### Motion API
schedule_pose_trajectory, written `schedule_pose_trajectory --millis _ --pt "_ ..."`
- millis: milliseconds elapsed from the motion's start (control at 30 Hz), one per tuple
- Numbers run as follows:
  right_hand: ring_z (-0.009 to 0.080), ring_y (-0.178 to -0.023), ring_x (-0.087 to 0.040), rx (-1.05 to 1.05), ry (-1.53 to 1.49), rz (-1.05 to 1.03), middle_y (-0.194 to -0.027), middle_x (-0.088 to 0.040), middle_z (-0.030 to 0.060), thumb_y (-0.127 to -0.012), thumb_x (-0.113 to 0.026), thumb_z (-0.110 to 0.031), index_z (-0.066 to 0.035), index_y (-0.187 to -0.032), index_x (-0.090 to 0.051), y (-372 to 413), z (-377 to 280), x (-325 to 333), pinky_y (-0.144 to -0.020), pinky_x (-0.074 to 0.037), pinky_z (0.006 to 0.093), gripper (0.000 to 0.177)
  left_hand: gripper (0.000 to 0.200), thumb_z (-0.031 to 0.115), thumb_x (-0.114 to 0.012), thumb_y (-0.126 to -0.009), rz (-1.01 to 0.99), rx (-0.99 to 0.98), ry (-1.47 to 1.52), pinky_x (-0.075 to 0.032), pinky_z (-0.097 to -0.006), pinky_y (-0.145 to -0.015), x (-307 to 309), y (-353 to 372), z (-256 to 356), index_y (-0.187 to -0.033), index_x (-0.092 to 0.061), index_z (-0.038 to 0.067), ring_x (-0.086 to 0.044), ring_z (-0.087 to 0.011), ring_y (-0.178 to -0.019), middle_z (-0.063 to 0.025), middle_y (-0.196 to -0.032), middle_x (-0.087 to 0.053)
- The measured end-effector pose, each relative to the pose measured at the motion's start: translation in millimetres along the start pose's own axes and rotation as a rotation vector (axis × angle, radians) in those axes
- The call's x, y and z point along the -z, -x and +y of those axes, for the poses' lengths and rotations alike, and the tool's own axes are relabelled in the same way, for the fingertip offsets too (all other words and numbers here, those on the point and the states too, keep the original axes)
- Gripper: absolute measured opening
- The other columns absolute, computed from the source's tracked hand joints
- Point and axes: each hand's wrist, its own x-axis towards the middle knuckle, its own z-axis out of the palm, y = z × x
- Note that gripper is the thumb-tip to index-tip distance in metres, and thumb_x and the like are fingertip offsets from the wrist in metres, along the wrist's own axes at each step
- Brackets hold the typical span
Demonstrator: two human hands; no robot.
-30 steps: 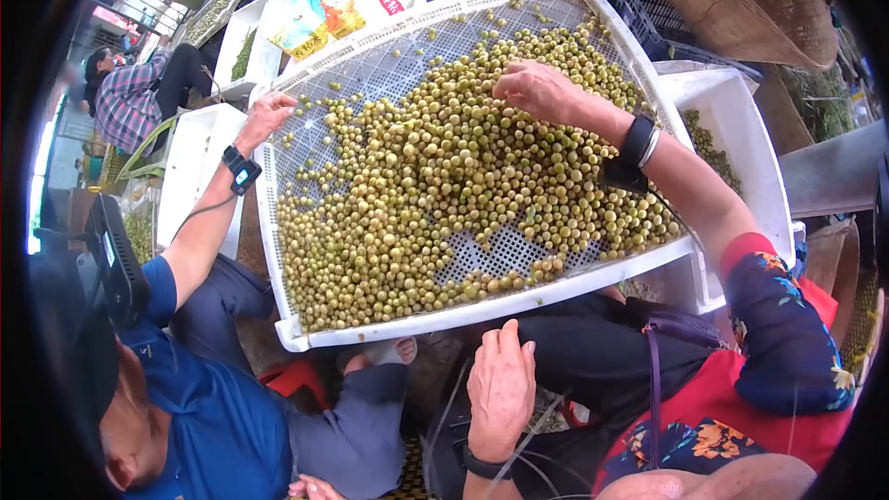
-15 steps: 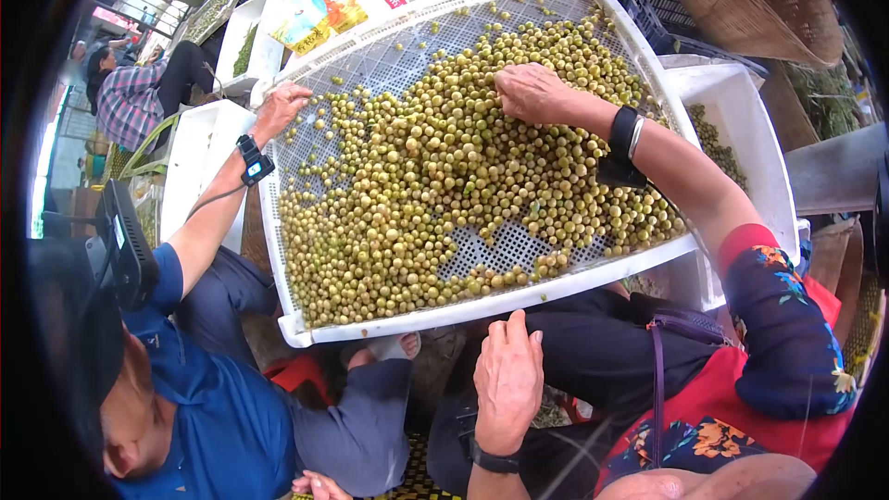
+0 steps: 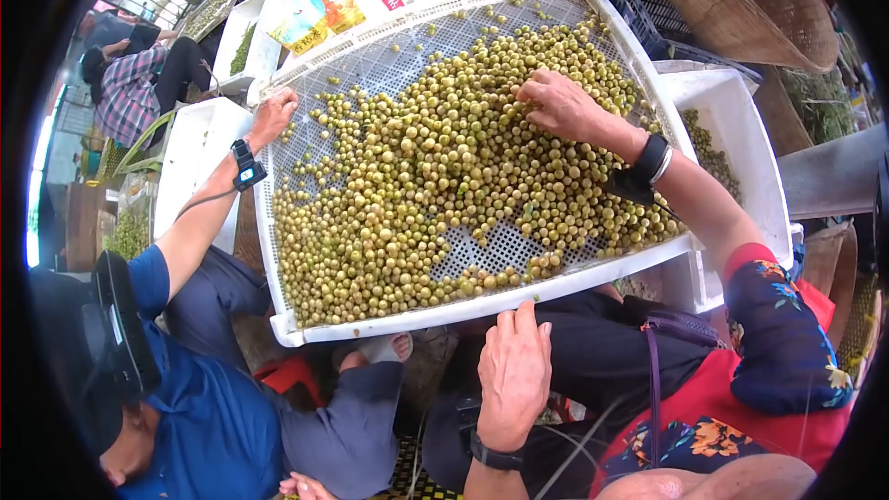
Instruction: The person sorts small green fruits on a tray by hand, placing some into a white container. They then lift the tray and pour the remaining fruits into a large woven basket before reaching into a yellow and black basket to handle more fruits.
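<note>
Head view: the left hand (image 3: pixel 514 375) lies flat, fingers together and gripping nothing, its tips touching the near rim of the white tray (image 3: pixel 407 315). Green fruit (image 3: pixel 417 176) covers most of the tray. Further in, the right hand (image 3: pixel 563 104) rests on the fruit, fingers curled down; whether they pinch any is unclear. A co-worker's hand (image 3: pixel 273 116) touches the far left rim.

The right arm reaches far forward, bent a little at the elbow. The right hand (image 3: pixel 560 104) is palm down, its fingers spread and a bit curled. The left hand (image 3: pixel 515 378) is close to the body — back side up, fingers straight, side by side, pointing forward.
</note>
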Motion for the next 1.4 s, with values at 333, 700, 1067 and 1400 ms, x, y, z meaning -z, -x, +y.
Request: schedule_pose_trajectory --millis 333,700,1067,1400 --pt "0.0295 -0.089 -0.053 0.04 -0.066 0.044 -0.088 -0.053 0.0107 -0.084 -0.061 -0.01 -0.007 -0.091 -0.063 -17 -36 -3 -0.076 -0.044 0.0416 0.007 0.03 0.016 -0.055 -0.094 -0.02 0.011 -0.048 -0.048 -0.0464 -0.08 -3 -10 4 -0.118 -0.053 -0.002 -0.059 -0.0386 -0.094 -0.0214 -0.101 -0.059" --pt "0.0285 -0.091 -0.054 -0.006 0.125 -0.13 -0.091 -0.055 0.0097 -0.084 -0.064 -0.017 -0.007 -0.089 -0.064 -30 -30 -30 -0.08 -0.044 0.0415 0.011 0.029 0.015 -0.056 -0.093 -0.008 -0.046 0.043 -0.049 -0.046 -0.079 -17 -26 14 -0.116 -0.053 -0.002 -0.06 -0.0381 -0.091 -0.0206 -0.098 -0.058" --pt "0.033 -0.076 -0.053 -0.148 0.102 0.169 -0.081 -0.053 0.0169 -0.092 -0.05 -0.016 -0.002 -0.082 -0.049 -16 -23 -15 -0.069 -0.043 0.0428 0.017 0.024 0.016 -0.056 -0.093 -0.002 -0.079 0.035 -0.05 -0.0461 -0.076 -27 -34 17 -0.109 -0.053 -0.001 -0.06 -0.0374 -0.089 -0.0199 -0.095 -0.057" --pt "0.038 -0.074 -0.058 -0.111 -0.193 0.102 -0.076 -0.057 0.0161 -0.086 -0.052 -0.009 -0.008 -0.094 -0.052 -14 -48 -18 -0.064 -0.045 0.0471 0.008 0.021 0.019 -0.051 -0.093 0.083 -0.11 0.067 -0.05 -0.0485 -0.078 -32 -45 13 -0.106 -0.05 0.002 -0.059 -0.0404 -0.091 -0.0213 -0.097 -0.057"
